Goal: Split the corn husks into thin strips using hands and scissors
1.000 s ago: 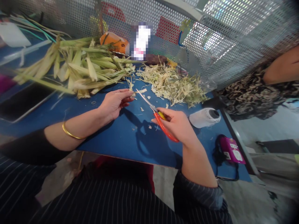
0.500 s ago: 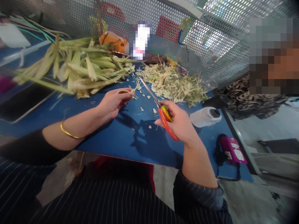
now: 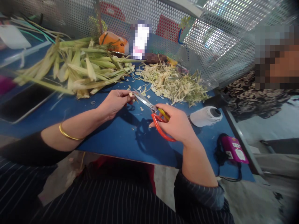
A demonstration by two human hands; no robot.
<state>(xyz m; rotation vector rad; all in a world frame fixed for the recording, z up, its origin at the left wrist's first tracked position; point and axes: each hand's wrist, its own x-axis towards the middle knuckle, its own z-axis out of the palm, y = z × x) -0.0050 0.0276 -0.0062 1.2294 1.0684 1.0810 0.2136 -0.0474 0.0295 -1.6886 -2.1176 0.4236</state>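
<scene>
My left hand (image 3: 116, 102) pinches a small pale piece of corn husk (image 3: 131, 94), mostly hidden by the fingers. In my right hand (image 3: 176, 121) is a pair of scissors (image 3: 146, 102) with a red and yellow handle, its blades pointing left. The scissor tips reach the husk piece at my left fingertips; whether they touch it I cannot tell. Behind my left hand lies a heap of long green-yellow corn husks (image 3: 79, 70). Beyond the scissors spreads a pile of thin husk shreds (image 3: 173, 82), with small scraps scattered on the blue table (image 3: 112, 137).
A white thread cone (image 3: 205, 116) and a purple boxy device (image 3: 233, 149) with a black cord are at the right. A dark flat panel (image 3: 25, 99) lies left, an orange packet (image 3: 114, 42) at the back. Perforated metal screen (image 3: 168, 25) bounds the table; another person sits at the right.
The stringy end at my left fingertips is gone, and a loose bit lies on the table beyond. The scissors have swung down and left, bringing their tips to my left fingers.
</scene>
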